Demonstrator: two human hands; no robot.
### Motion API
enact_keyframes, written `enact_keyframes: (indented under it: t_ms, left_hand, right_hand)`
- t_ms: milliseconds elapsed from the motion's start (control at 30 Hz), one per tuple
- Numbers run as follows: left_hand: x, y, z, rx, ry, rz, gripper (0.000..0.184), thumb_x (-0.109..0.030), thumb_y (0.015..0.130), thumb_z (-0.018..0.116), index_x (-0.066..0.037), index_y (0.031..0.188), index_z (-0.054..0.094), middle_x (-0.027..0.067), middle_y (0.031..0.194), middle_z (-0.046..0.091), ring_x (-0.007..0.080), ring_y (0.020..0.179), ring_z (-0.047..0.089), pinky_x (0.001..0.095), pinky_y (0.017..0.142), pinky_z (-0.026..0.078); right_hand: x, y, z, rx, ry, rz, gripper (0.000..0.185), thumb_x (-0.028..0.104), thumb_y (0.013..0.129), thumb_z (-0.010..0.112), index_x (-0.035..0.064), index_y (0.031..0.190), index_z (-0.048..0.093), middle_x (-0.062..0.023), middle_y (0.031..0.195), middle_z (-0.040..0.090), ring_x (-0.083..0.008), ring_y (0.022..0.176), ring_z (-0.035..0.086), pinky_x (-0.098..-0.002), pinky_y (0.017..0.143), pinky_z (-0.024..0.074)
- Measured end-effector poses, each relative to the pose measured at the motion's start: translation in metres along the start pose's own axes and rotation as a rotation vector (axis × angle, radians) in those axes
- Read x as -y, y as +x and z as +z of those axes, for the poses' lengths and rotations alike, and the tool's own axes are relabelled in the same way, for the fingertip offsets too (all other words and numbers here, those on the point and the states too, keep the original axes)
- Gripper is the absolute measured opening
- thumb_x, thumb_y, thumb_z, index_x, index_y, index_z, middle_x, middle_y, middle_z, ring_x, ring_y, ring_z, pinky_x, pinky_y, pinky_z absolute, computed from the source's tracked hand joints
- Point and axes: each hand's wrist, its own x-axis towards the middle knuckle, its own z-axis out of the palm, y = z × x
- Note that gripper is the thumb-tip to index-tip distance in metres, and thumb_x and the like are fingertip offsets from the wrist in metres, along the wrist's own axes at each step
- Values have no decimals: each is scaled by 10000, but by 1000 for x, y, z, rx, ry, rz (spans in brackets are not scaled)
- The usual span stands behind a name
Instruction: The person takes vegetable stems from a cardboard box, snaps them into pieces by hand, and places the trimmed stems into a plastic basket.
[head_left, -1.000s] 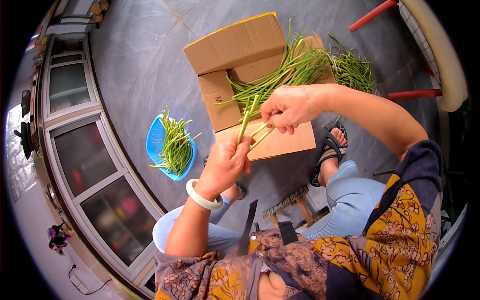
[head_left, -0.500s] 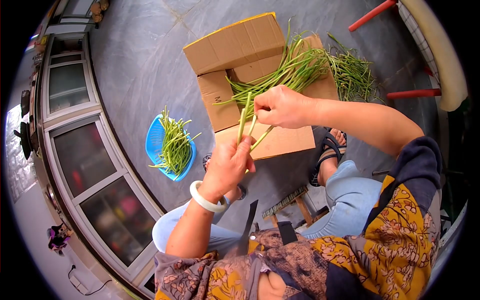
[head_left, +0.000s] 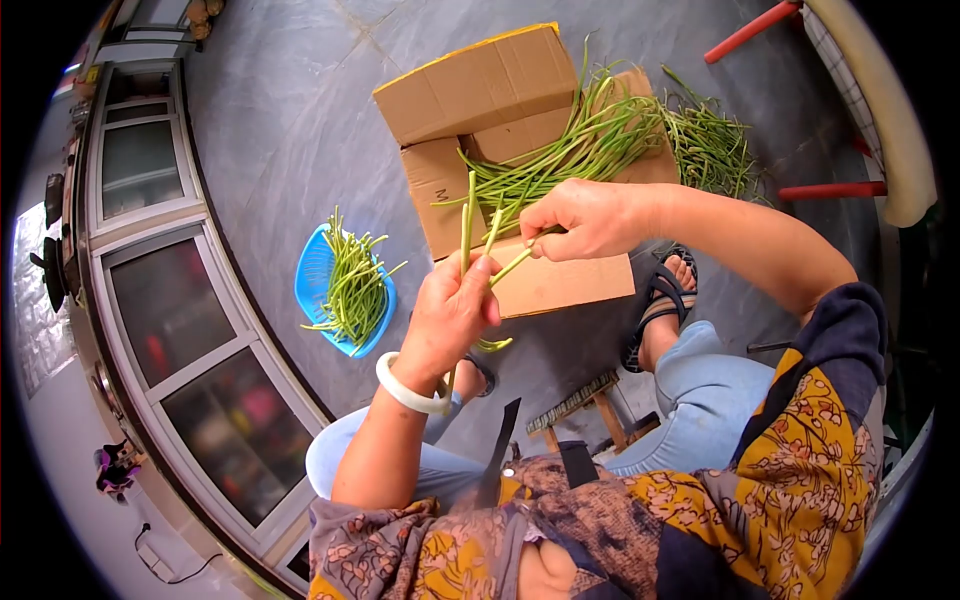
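Observation:
My left hand [head_left: 452,305], with a pale bangle [head_left: 408,392] at the wrist, is closed round a few long green garlic scapes [head_left: 467,225]. Their upper ends stick up past the thumb, and curved ends hang out below. My right hand [head_left: 585,222] pinches the end of one scape [head_left: 513,266] that slants up from the left hand. Behind both hands, a heap of long garlic scapes [head_left: 600,135] lies over an opened cardboard box [head_left: 475,85]. Shorter green pieces [head_left: 352,290] fill a blue plastic basket [head_left: 312,275] on the floor at left.
A pile of thin green trimmings [head_left: 712,150] lies right of the box on the grey tiled floor [head_left: 270,110]. Glass-doored cabinets [head_left: 170,300] line the left side. A red-legged stool or chair [head_left: 830,190] stands at upper right. My sandalled foot [head_left: 665,305] is beside the box.
My right hand has moved slightly right and down, now pinching the end of a different, slanting scape. The scapes in my left hand have spread apart.

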Motion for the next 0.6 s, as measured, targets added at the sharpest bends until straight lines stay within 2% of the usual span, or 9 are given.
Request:
enact_keyframes:
  t_ms: [233,400,500,600]
  left_hand:
    - [-1,0,-3,156,-339,-137,192,-267,1019,528,-86,1077,556,9,697,554,43,490,367,188,448,277]
    - [0,3,-5,152,-479,-189,154,-202,993,568,-82,1087,552,-8,694,518,38,482,348,182,443,265]
    - [5,5,-4,145,-486,-189,149,-182,990,564,-61,1078,558,-9,691,518,38,474,345,182,439,266]
    - [5,5,-3,128,-443,-179,159,-182,996,548,-39,1063,566,-2,685,531,44,468,350,184,436,271]
  right_hand:
    - [-3,-2,-1,-32,-9,36,245,183,867,523,-3,972,640,-173,816,659,-310,782,630,-414,707,486]
    - [-8,4,6,-143,-54,-19,232,174,887,510,-19,951,622,-219,837,651,-372,802,631,-436,731,493]
    - [-13,5,8,-182,-100,-123,145,117,892,525,-11,900,590,-174,698,615,-322,641,609,-409,615,476]
    - [-17,5,11,-220,-113,-160,135,124,886,537,0,886,589,-184,680,605,-351,635,612,-422,599,480]
